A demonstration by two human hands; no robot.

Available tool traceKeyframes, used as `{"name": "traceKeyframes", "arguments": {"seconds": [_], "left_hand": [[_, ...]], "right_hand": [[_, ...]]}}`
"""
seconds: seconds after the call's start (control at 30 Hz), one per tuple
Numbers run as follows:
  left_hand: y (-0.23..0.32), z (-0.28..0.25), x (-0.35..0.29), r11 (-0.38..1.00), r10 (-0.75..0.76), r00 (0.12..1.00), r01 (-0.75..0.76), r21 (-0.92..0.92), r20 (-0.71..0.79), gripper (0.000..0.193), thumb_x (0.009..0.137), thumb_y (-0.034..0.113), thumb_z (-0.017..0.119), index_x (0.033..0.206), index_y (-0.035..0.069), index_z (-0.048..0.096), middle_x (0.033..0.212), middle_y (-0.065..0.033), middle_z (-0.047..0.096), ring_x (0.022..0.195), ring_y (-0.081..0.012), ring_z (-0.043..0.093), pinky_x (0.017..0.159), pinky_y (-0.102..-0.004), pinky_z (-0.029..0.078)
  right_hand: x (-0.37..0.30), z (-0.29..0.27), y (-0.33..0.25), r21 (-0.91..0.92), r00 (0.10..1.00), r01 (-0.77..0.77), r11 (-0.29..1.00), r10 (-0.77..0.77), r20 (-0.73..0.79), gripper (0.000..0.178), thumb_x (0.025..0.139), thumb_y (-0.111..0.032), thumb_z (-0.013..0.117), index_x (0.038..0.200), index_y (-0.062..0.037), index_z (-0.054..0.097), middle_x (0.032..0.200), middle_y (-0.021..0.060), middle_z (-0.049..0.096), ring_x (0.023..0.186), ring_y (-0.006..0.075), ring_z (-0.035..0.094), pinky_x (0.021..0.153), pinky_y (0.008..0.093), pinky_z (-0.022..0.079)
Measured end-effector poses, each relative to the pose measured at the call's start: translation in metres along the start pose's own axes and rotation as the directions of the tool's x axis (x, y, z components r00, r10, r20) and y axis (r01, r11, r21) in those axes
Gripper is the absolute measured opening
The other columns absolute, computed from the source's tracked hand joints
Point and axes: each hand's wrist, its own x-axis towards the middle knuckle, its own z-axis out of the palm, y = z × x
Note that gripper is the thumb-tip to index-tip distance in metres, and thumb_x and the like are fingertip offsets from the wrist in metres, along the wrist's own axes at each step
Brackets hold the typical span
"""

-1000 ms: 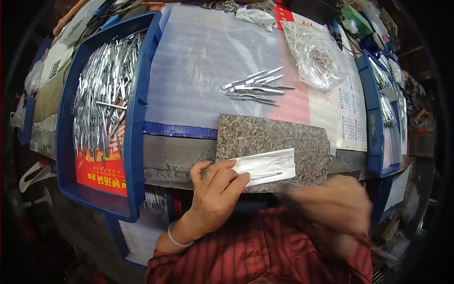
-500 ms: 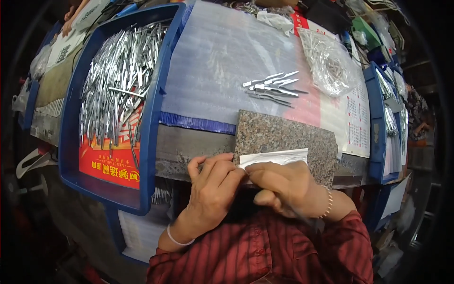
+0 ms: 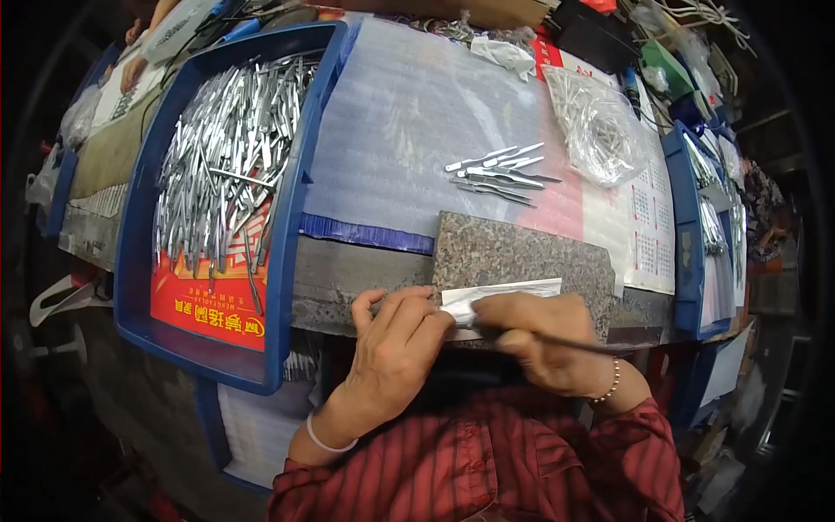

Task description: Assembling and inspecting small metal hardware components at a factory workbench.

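Note:
My left hand [image 3: 393,344] is closed, its fingertips pressed at the left end of a white sheet [image 3: 522,288]. What it pinches there is mostly hidden; a pale, shiny bit shows at the fingertips. My right hand [image 3: 557,339], somewhat blurred, is wrapped round a thin dark rod [image 3: 570,343] that sticks out toward the right wrist. Its fingers lie over the sheet, just right of the left fingertips. Under the sheet is a speckled stone slab [image 3: 522,248] at the table's near edge. Beyond it lies a small bunch of slim, pointed metal pieces [image 3: 500,174].
To the left stands a blue tray [image 3: 296,209] heaped with similar metal pieces [image 3: 230,130]. A clear plastic bag [image 3: 600,130] lies at the back right. Another blue tray [image 3: 689,235] stands at the right edge. A co-worker's hand [image 3: 133,74] shows at the far left.
My right hand has shifted slightly right, away from the left fingertips, and the dark rod now shows more plainly. My left hand stays at the sheet's end.

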Motion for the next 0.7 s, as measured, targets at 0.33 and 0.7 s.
{"name": "traceKeyframes", "arguments": {"seconds": [0.33, 0.7], "left_hand": [[0.007, -0.002, 0.002, 0.999, 0.022, 0.999, -0.021, 0.026, -0.034, 0.021, 0.075, 0.001, 0.072, 0.092, 0.008, 0.062, 0.088, -0.0059, 0.059, 0.097, -0.0269, 0.062, 0.088, -0.0416, 0.035], [0.026, -0.009, -0.014, 0.987, 0.021, 0.995, -0.005, 0.159, -0.097, 0.018, 0.075, 0.000, 0.068, 0.090, 0.007, 0.059, 0.087, -0.0084, 0.058, 0.095, -0.0300, 0.062, 0.090, -0.0425, 0.034]], "right_hand": [[-0.067, -0.034, 0.000, 0.258, 0.890, 0.037, 0.965, 0.086, -0.448, 0.049, 0.100, -0.045, 0.044, 0.101, -0.0015, 0.067, 0.100, 0.0186, 0.070, 0.071, 0.0274, 0.068, 0.056, 0.0341, 0.055], [-0.087, -0.025, -0.004, 0.497, 0.805, -0.047, 0.866, 0.327, -0.494, 0.023, 0.103, -0.009, 0.036, 0.109, 0.0003, 0.055, 0.114, 0.0173, 0.061, 0.081, 0.0147, 0.060, 0.071, 0.0272, 0.048]]}}
